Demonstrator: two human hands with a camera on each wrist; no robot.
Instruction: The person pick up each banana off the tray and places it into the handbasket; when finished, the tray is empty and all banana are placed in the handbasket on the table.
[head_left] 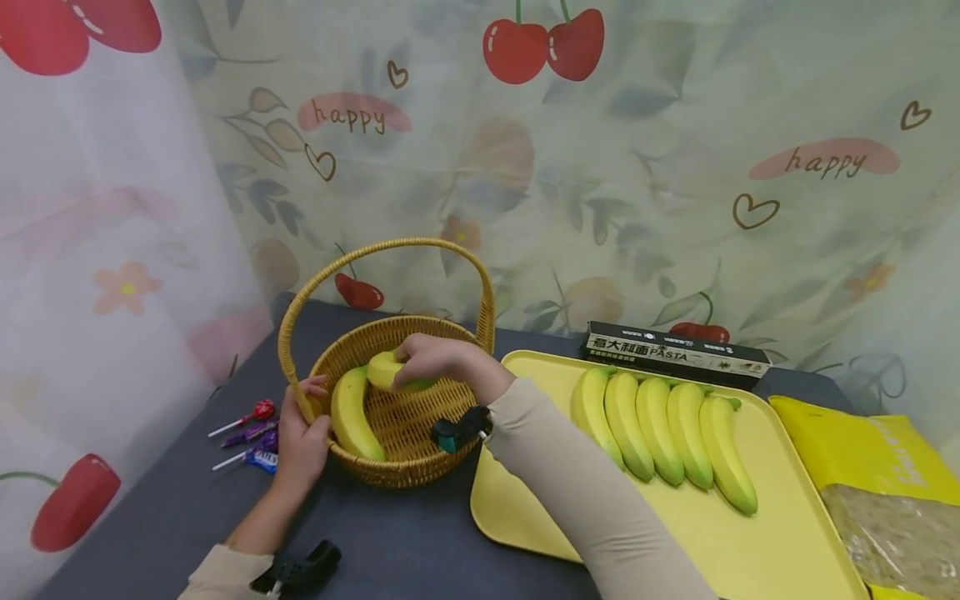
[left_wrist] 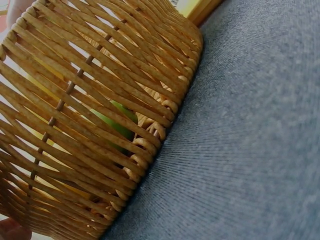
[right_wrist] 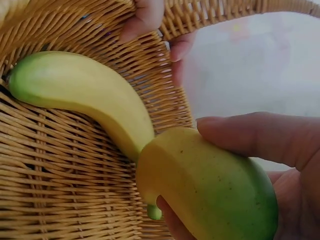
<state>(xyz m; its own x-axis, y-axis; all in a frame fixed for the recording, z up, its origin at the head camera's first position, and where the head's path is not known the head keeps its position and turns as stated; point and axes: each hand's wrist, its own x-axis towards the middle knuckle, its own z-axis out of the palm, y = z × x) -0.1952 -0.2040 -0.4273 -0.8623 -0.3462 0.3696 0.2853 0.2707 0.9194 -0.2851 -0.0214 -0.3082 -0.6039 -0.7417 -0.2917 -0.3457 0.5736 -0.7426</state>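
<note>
Wicker basket (head_left: 405,473): rim gripped by left hand (head_left: 302,437), seemingly for steadiness. Held banana (head_left: 382,371): grasped by right hand (head_left: 444,360) over basket floor, beside resting banana (head_left: 350,417). Five bananas (head_left: 654,427): rowed on yellow tray (head_left: 521,508).

Table (head_left: 405,550): basket (head_left: 401,473) stood left of tray (head_left: 517,518). In basket: first banana (head_left: 351,417) lay along the left side; second banana (head_left: 381,372), in the right hand (head_left: 442,360), was just beside it. Left of basket: sweets (head_left: 249,434) lay. On tray: five bananas (head_left: 657,429) lay in a row. Behind tray: box (head_left: 675,352). Right of tray: bag (head_left: 862,450).
</note>
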